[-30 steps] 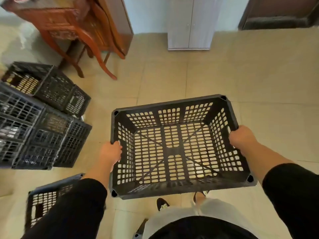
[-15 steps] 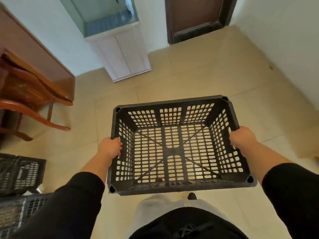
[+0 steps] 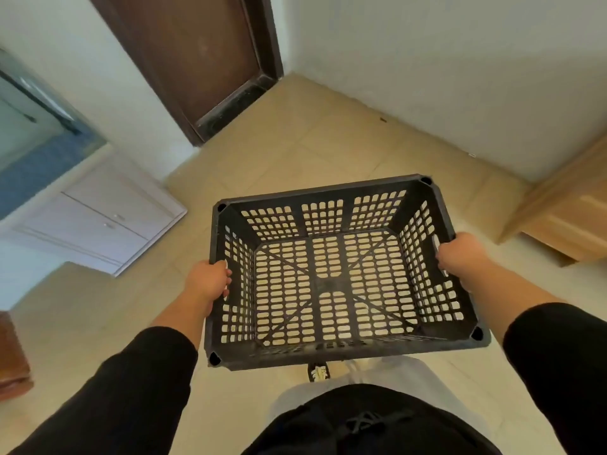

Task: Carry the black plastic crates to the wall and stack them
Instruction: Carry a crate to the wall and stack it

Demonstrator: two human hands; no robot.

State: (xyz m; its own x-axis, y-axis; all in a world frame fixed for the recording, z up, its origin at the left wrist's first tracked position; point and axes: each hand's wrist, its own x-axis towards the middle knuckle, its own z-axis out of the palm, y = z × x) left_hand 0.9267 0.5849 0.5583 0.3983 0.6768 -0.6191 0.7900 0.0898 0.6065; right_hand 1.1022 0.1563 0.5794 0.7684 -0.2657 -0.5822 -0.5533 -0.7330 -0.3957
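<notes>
You stand mid-carry with one black perforated plastic crate (image 3: 341,274) held level at waist height, its open top facing you and the beige tiled floor (image 3: 295,139) showing through its slotted base. The crate is empty, well clear of the floor, and the white wall (image 3: 460,77) lies ahead and to the right of it, with bare tiles between the two. As far as this view shows, the job is only partly under way: the crate has been picked up, but no stack is visible along the wall, so the setting-down and stacking are, by this reading, still to come, and no other crates appear here. Your left hand (image 3: 208,281) is closed around the crate's left side, thumb hooked over the rim and fingers wrapped under or through the wall, out of sight. Your right hand (image 3: 461,254) is clenched on the right side beside the handle slot, knuckles up. Both forearms reach forward, black sleeves pushed to mid-forearm, elbows bent, and the crate hangs squarely between them. A dark brown wooden door (image 3: 197,54) stands beyond the crate to its left, a pale wooden cabinet (image 3: 565,205) just right of it.
</notes>
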